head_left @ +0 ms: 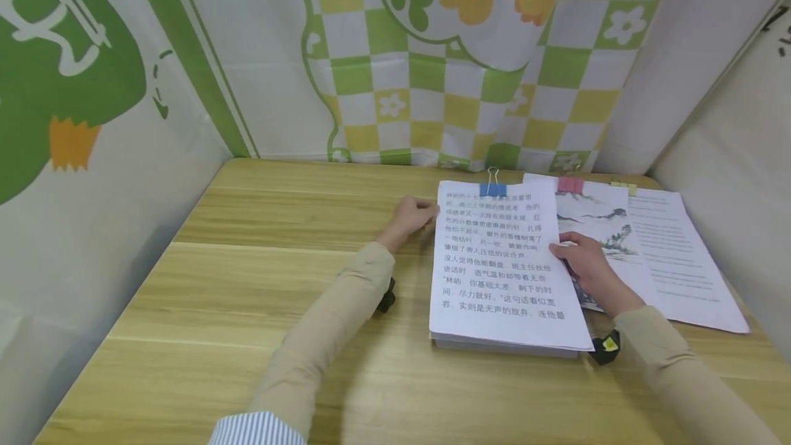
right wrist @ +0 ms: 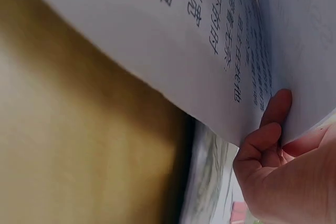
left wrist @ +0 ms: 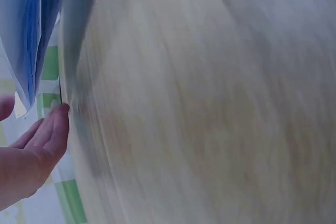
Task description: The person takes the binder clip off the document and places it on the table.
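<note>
A stack of printed sheets [head_left: 494, 259] with a blue binder clip [head_left: 493, 189] at its top lies in front of me in the head view. My left hand [head_left: 409, 218] is at its upper left edge, fingertips right at the paper. In the left wrist view the left fingers [left wrist: 50, 132] are extended and the thumb stands apart, close below the sheets' edge. My right hand [head_left: 583, 263] pinches the stack's right edge. The right wrist view shows its curled fingers [right wrist: 262, 142] at a printed page [right wrist: 205, 77], with another sheet [right wrist: 304, 40] angled up beside it.
Right of the stack lie a landscape picture sheet [head_left: 602, 225] under a pink clip [head_left: 570, 185] and text sheets [head_left: 686, 259] with a yellow clip [head_left: 624, 188]. Small black devices sit by both wrists. The wooden table [head_left: 247, 307] meets a patterned curtain [head_left: 432, 108] behind.
</note>
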`<act>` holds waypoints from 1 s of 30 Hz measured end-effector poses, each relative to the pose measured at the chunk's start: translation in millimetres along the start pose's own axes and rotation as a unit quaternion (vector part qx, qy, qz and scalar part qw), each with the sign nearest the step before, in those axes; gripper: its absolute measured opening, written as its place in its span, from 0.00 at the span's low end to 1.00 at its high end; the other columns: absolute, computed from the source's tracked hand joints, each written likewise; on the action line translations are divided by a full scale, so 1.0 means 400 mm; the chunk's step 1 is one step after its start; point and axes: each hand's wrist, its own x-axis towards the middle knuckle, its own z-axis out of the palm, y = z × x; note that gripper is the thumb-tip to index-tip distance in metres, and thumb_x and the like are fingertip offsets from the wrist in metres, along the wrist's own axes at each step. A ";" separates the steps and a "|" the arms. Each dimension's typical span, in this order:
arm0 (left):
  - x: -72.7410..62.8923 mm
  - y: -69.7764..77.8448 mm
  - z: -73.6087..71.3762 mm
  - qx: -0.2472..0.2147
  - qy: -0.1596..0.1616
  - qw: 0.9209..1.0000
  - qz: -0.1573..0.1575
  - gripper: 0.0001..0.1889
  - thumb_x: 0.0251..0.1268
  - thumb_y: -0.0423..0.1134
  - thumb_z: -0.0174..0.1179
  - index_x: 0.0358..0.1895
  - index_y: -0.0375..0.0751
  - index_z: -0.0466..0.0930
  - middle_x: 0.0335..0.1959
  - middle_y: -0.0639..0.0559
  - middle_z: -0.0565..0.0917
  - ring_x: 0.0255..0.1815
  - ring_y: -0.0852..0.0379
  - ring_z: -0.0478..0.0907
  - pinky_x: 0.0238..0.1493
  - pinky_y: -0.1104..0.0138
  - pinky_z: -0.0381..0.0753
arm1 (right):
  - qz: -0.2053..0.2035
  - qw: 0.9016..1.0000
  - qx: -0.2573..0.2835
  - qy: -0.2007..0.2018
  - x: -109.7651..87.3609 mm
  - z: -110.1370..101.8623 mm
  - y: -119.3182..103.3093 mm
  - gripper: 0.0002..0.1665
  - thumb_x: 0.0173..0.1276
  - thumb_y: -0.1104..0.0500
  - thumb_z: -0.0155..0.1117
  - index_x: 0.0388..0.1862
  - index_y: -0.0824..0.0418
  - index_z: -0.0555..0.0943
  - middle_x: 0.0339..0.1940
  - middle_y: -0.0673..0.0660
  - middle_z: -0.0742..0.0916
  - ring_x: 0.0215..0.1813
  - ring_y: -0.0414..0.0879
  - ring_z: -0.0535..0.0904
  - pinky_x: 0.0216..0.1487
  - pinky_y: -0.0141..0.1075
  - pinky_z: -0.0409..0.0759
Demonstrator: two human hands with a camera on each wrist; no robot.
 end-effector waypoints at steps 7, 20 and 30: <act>0.011 -0.015 -0.009 -0.083 0.017 0.995 -0.044 0.20 0.64 0.35 0.58 0.58 0.29 0.74 0.53 0.37 0.80 0.40 0.55 0.79 0.37 0.72 0.79 | -0.026 0.999 0.011 -0.031 -0.062 0.036 0.033 0.25 0.73 0.58 0.50 0.63 0.69 0.63 0.30 0.44 0.82 0.31 0.36 0.81 0.34 0.32 0.81; -0.029 -0.037 -0.042 -0.069 -0.003 0.995 -0.072 0.21 0.64 0.32 0.57 0.61 0.31 0.71 0.55 0.38 0.79 0.48 0.50 0.79 0.48 0.65 0.80 | -0.053 0.994 -0.061 -0.073 -0.123 0.075 0.052 0.20 0.70 0.57 0.54 0.54 0.69 0.69 0.37 0.52 0.87 0.35 0.38 0.80 0.39 0.30 0.74; -0.047 -0.047 -0.044 -0.067 0.009 0.996 -0.056 0.19 0.64 0.31 0.57 0.59 0.33 0.74 0.51 0.37 0.80 0.39 0.52 0.81 0.39 0.70 0.82 | -0.056 0.992 -0.074 -0.087 -0.119 0.074 0.047 0.24 0.69 0.59 0.55 0.56 0.76 0.69 0.37 0.59 0.88 0.31 0.40 0.82 0.35 0.32 0.80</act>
